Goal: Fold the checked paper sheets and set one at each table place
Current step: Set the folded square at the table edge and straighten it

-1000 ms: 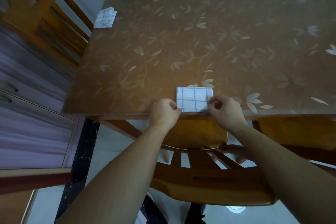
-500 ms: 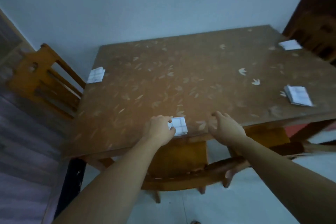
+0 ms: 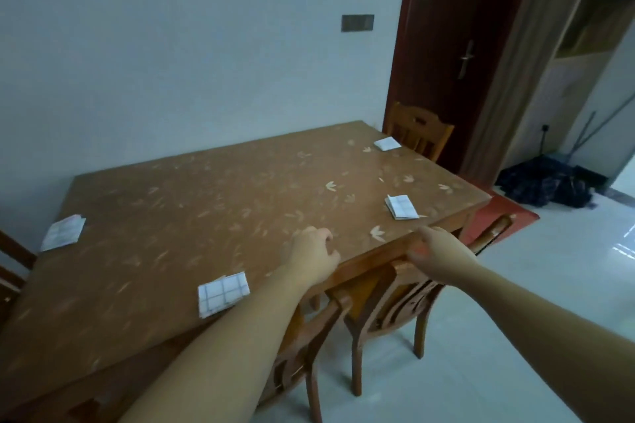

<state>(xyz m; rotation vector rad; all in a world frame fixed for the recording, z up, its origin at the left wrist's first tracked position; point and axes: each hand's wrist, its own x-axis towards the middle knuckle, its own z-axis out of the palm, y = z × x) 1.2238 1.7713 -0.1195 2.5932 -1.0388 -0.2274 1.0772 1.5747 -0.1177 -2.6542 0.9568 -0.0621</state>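
A folded checked sheet (image 3: 223,293) lies near the front edge of the brown leaf-patterned table (image 3: 213,203), just left of my left forearm. Three more folded sheets rest on the table: one at the left end (image 3: 63,232), one near the right front corner (image 3: 401,206), one at the far right corner (image 3: 387,143). My left hand (image 3: 314,252) hovers over the table edge, fingers loosely curled, holding nothing. My right hand (image 3: 434,247) is at the table's front edge, fingers spread, empty.
Two wooden chairs (image 3: 395,299) are tucked under the front side below my arms. Another chair (image 3: 419,130) stands at the far right end, one more at the left edge (image 3: 10,268). A dark red door (image 3: 457,45) and a dark cloth heap (image 3: 546,185) lie beyond.
Both hands let go of the folded sheet, which now lies flat by the front edge. My view lifted and swung right, and both hands moved right along the table edge.
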